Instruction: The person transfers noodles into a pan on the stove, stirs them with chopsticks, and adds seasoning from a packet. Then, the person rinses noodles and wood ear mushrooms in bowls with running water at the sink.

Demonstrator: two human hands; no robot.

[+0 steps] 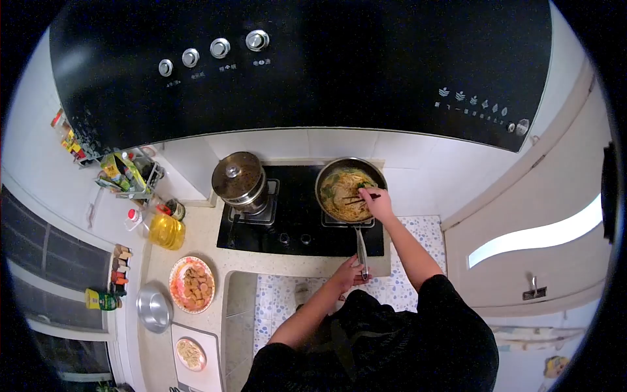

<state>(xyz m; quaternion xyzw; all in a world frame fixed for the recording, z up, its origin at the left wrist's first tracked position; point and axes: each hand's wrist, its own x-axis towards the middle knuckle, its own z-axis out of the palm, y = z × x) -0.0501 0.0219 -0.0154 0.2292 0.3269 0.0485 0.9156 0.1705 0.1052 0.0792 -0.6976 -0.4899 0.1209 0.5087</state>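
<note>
A frying pan sits on the right burner, holding noodles mixed with green leaves. Its metal handle points toward my body. Around the handle's end, my left hand is closed, with its fingers partly beneath the handle. My right hand grips a pair of dark chopsticks over the pan, their tips down among the noodles.
A lidded steel pot stands on the left burner of the black gas hob. Left on the counter are an oil bottle, a plate of chunks, a metal bowl and a small plate. Overhead hangs a range hood.
</note>
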